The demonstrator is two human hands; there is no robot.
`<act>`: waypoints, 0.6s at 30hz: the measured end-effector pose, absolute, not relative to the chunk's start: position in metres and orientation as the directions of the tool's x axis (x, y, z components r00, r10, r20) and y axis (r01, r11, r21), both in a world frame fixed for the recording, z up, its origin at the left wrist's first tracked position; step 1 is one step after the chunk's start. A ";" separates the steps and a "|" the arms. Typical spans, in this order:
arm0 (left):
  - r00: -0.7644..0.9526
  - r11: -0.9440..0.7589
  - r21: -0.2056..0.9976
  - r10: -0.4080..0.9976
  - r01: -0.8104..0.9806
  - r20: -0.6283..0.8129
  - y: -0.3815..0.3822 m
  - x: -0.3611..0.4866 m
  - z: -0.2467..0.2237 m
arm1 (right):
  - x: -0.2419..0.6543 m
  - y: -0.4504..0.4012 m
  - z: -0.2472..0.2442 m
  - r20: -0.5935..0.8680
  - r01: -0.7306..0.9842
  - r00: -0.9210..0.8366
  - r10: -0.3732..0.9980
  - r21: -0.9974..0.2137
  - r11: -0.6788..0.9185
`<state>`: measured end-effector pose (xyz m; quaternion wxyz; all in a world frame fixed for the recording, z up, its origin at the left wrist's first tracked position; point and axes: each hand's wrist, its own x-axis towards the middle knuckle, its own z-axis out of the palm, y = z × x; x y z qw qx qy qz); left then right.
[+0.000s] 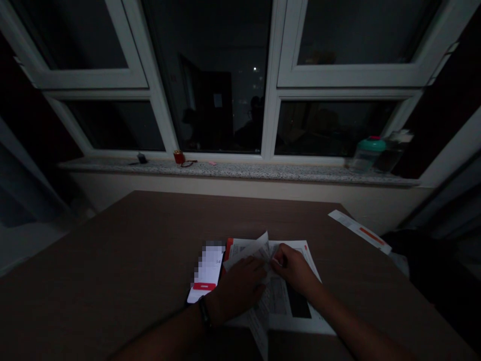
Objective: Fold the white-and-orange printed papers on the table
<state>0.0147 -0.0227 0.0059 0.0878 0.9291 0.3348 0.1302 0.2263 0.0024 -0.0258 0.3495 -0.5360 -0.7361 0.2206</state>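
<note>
An open booklet or magazine (311,326) with printed pages lies on the table. One of its pages (248,250) stands partly lifted and bent near the middle. My left hand (240,283), with a dark band at the wrist, rests over this page, its fingers stretched across the paper. My right hand (291,265) is closed in a pinch at the page's edge by the fold; the fingertips partly hide the paper there. Just left of the booklet lies a phone (208,268) with a lit white screen and a red bar low on it.
The brown table (112,260) reaches toward a window with white frames. A white paper strip with an orange bar (361,231) lies at its right edge. On the granite sill (240,169) stand a small red container (179,157) and a bottle with a teal lid (370,150). The room is dim.
</note>
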 end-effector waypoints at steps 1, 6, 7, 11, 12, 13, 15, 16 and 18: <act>0.747 -0.764 0.255 0.640 0.593 0.179 -0.023 0.015 0.006 | 0.227 0.002 -0.026 0.276 0.625 -0.184 0.943 -0.708 0.329; 0.771 -0.783 0.227 0.617 0.580 0.158 -0.023 0.015 0.013 | 0.229 0.000 -0.026 0.260 0.581 -0.254 0.931 -0.729 0.362; 0.775 -0.787 0.216 0.613 0.578 0.157 -0.023 0.015 0.014 | 0.229 -0.001 -0.026 0.258 0.580 -0.280 0.925 -0.722 0.377; 0.798 -0.815 0.175 0.578 0.553 0.171 -0.024 0.016 0.015 | 0.229 -0.006 -0.024 0.254 0.573 -0.388 0.886 -0.686 0.448; 0.802 -0.821 0.170 0.570 0.546 0.180 -0.023 0.016 0.014 | 0.229 -0.008 -0.023 0.254 0.569 -0.409 0.876 -0.680 0.463; 0.805 -0.826 0.168 0.562 0.538 0.189 -0.023 0.015 0.014 | 0.229 -0.009 -0.022 0.253 0.565 -0.427 0.868 -0.675 0.474; 0.805 -0.832 0.165 0.555 0.530 0.208 -0.023 0.016 0.013 | 0.229 -0.010 -0.021 0.250 0.558 -0.447 0.859 -0.672 0.486; 0.805 -0.833 0.162 0.553 0.529 0.215 -0.023 0.016 0.012 | 0.229 -0.010 -0.021 0.248 0.557 -0.450 0.858 -0.673 0.487; 0.809 -0.839 0.153 0.545 0.523 0.221 -0.022 0.016 0.012 | 0.228 -0.008 -0.022 0.246 0.562 -0.438 0.865 -0.676 0.477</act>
